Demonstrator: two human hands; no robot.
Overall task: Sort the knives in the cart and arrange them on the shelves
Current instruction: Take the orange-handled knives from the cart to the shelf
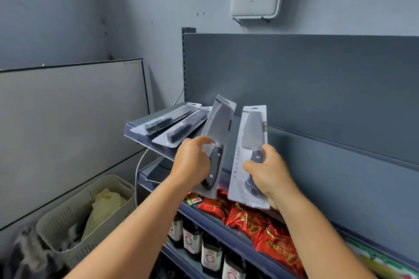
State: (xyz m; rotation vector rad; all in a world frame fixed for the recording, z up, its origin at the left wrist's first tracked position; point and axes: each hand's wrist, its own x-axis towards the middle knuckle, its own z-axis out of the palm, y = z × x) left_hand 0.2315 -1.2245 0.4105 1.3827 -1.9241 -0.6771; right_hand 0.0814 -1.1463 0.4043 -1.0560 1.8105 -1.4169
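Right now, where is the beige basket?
In the head view, the beige basket sits low on the left, left of the shelves and below the person's left forearm.

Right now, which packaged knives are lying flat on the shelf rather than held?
The two narrow packs at the top shelf's left end. The two cleavers are in the left hand and right hand.

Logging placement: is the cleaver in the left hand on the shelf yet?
No. The left hand holds the packaged cleaver tilted above the top shelf.

Two packaged knives [172,123] lie on top shelf [145,140] left of both held cleaver packs, snack bags [256,219] one shelf below, basket [88,213] far left.
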